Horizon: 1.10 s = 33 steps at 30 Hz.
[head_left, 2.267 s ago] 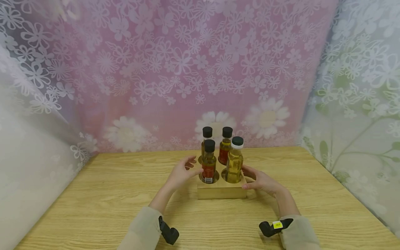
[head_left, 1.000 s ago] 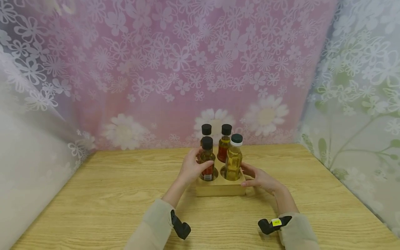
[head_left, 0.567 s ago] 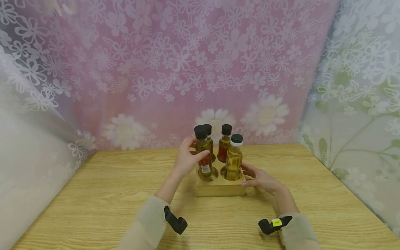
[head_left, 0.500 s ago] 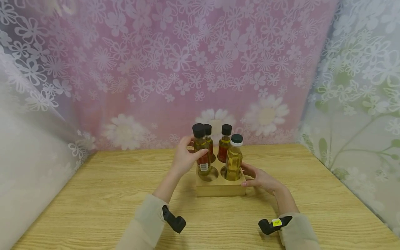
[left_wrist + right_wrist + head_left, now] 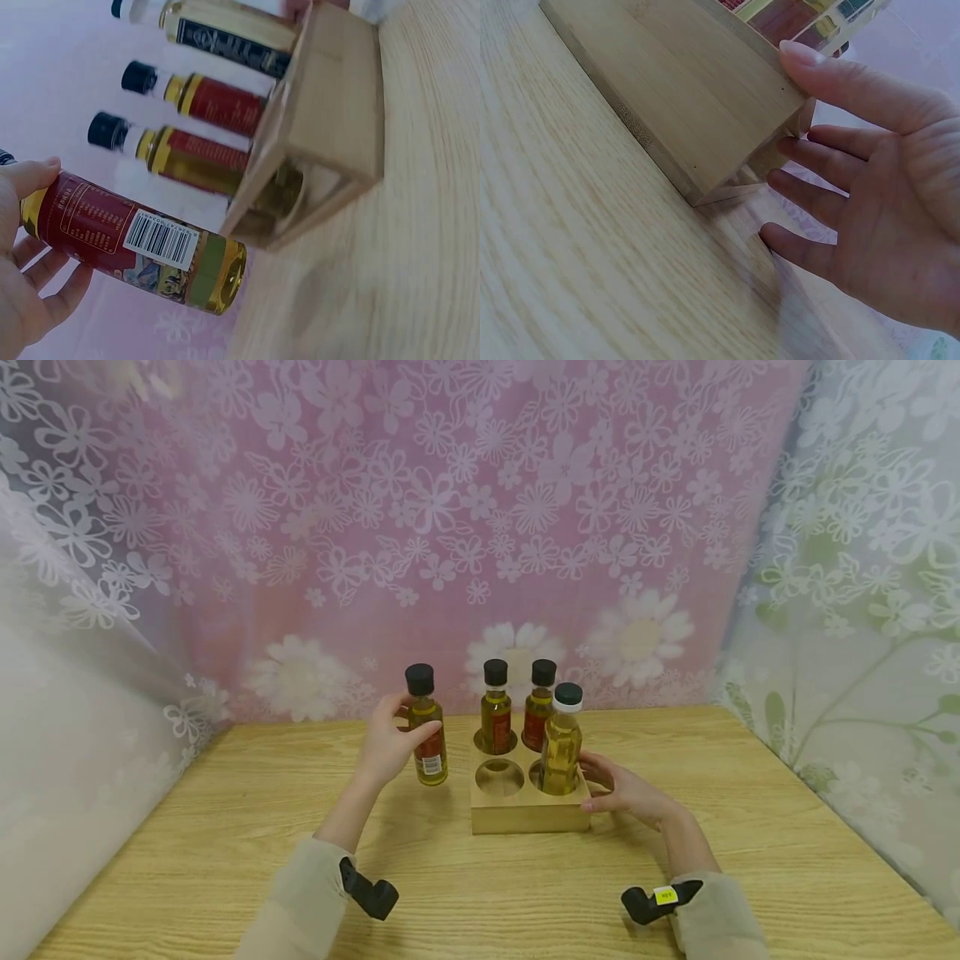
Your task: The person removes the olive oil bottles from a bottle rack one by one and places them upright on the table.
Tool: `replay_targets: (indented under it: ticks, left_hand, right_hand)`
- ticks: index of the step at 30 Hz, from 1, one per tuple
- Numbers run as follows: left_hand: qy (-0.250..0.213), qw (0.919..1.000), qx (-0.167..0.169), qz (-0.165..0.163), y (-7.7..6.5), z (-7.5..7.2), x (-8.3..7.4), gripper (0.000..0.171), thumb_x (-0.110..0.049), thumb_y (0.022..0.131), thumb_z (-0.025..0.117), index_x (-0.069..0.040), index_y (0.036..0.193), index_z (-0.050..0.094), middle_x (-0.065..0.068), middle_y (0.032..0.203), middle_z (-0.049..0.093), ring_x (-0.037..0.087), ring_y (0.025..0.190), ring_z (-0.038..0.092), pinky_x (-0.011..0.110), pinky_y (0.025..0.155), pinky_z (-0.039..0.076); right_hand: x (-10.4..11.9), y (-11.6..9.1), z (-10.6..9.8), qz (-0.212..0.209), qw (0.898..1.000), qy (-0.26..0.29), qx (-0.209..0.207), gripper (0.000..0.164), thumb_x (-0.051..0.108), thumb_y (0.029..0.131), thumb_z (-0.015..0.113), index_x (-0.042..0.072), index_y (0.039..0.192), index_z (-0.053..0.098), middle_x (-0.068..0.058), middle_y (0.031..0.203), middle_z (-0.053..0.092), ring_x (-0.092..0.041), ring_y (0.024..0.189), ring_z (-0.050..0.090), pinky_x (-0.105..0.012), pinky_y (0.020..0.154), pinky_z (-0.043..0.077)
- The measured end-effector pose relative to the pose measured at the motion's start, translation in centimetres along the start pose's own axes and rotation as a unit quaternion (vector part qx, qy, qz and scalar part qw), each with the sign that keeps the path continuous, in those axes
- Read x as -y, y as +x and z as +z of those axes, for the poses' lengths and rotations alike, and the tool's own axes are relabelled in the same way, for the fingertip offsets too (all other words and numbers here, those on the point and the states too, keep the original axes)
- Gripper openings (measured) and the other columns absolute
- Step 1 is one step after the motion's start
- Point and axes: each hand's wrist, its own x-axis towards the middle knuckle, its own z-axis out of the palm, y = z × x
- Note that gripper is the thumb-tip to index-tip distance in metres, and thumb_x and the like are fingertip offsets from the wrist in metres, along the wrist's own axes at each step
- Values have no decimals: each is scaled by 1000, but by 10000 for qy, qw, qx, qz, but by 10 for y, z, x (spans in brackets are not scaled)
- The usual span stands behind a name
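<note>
My left hand (image 5: 384, 750) grips a small oil bottle (image 5: 431, 767) with a red label and black cap, raised beside the rack's left side. In the left wrist view, the bottle's barcode (image 5: 161, 238) faces the camera. A wooden bottle rack (image 5: 529, 820) stands on the table; its front-left hole (image 5: 499, 777) is bare. Two similar red-labelled bottles, the left one (image 5: 496, 722) and the right one (image 5: 536, 727), stand in the back holes. A pale yellow oil bottle (image 5: 561, 752) fills the front-right hole. My right hand (image 5: 630, 793) rests at the rack's right end, fingers loosely extended.
The wood-grain table (image 5: 247, 827) reaches back to a pink flowered curtain (image 5: 390, 527). Pale flowered cloth (image 5: 862, 610) hangs at the right. Black wrist devices sit on both sleeves.
My left hand has taken hold of the front-left bottle, lifted it out of its hole and carried it left past the rack. My right hand stays at the rack's right end.
</note>
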Motion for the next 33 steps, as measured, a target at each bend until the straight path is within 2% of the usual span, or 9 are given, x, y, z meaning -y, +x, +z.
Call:
replay_targets:
  ticks: [8,16,21,28,33]
  left_hand:
    - [300,9981,-226,-482,-1,-30,26,43,-22,85,69,-2,119,53,15,118,47,29,107,44,45,85,45]
    - [567,9954,-538,-557,4,-58,46,43,-18,86,67,1,121,51,19,121,46,34,107,43,50,86,42]
    - [910,9900,-771,-754,5,-75,57,46,-21,87,67,1,124,50,20,123,45,36,109,42,51,88,41]
    - [992,9828,-955,-1229,5,-91,69,49,-23,87,66,-2,128,49,19,127,44,36,113,41,53,91,37]
    - [1015,9794,-1092,-1358,5,-96,75,50,-24,88,65,-1,129,48,20,127,44,37,112,41,53,90,38]
  right_hand:
    - [-1,-3,-3,-32,10000,50,-41,86,11,82,70,-5,145,14,-27,149,14,-45,135,11,-60,104,20]
    - [-1,-5,-2,50,9999,142,-60,86,11,83,69,-4,146,13,-26,149,13,-45,136,11,-58,105,18]
    - [-1,-5,-1,36,9998,155,-74,84,11,83,69,-4,146,14,-26,149,14,-44,135,12,-58,105,17]
    - [-3,-5,-1,-29,9998,174,-74,84,11,84,68,-4,145,14,-27,149,14,-45,135,12,-59,105,16]
    - [-4,-4,0,-63,9997,235,-63,83,10,84,68,-4,146,14,-26,149,13,-45,135,10,-59,105,16]
